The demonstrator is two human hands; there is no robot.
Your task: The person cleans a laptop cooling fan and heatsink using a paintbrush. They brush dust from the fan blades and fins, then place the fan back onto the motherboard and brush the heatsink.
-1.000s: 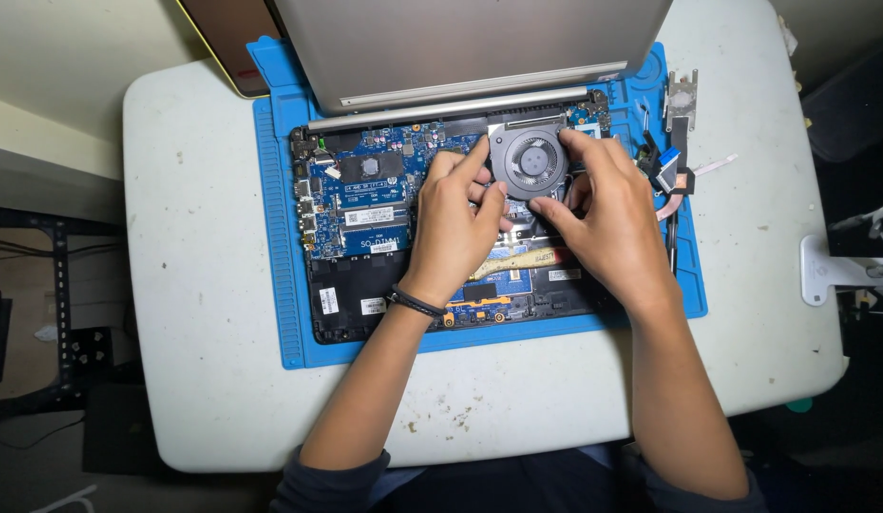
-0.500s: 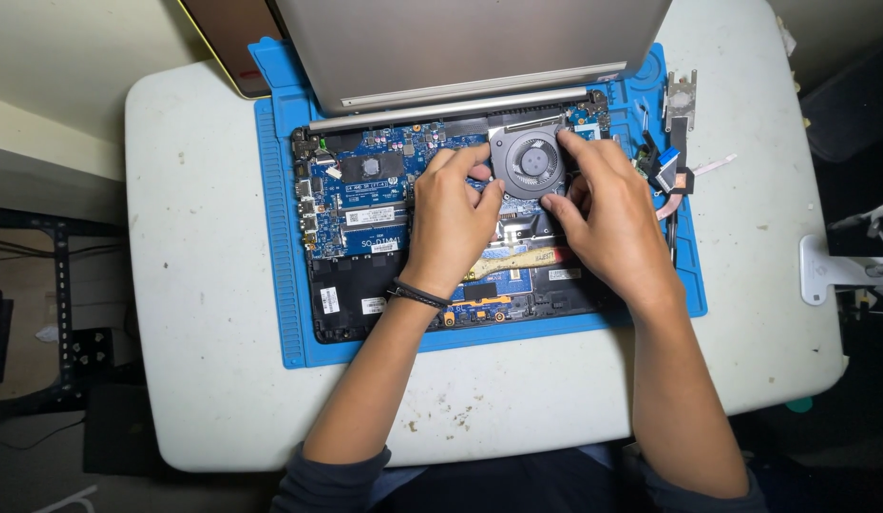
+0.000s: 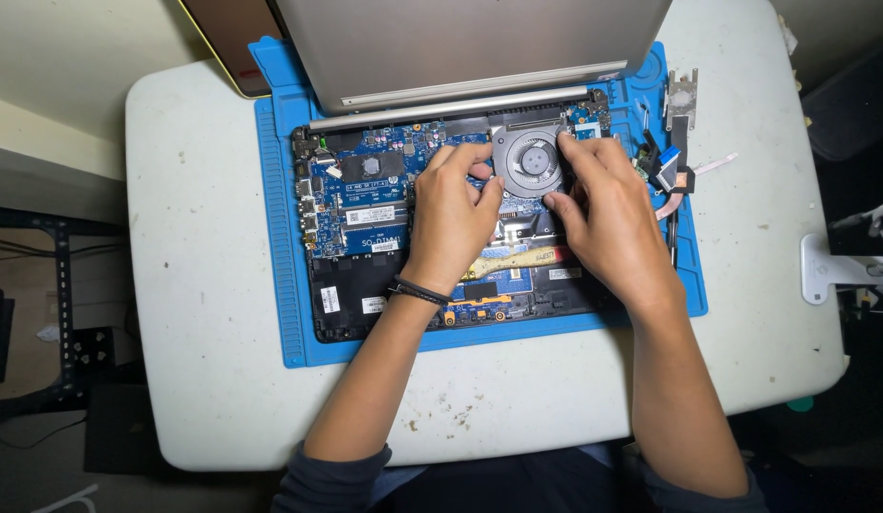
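Hands pinch the fan (image 3: 529, 160) at the laptop's (image 3: 365, 228) far edge: left hand (image 3: 451, 214) on its left rim, right hand (image 3: 603, 214) on its right. Blue mat (image 3: 280, 285) borders the laptop; bare table (image 3: 194, 237) lies left.

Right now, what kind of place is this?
Probably a home repair bench: an opened laptop lies on a blue work mat on a stained white table, and both hands hold its fan.
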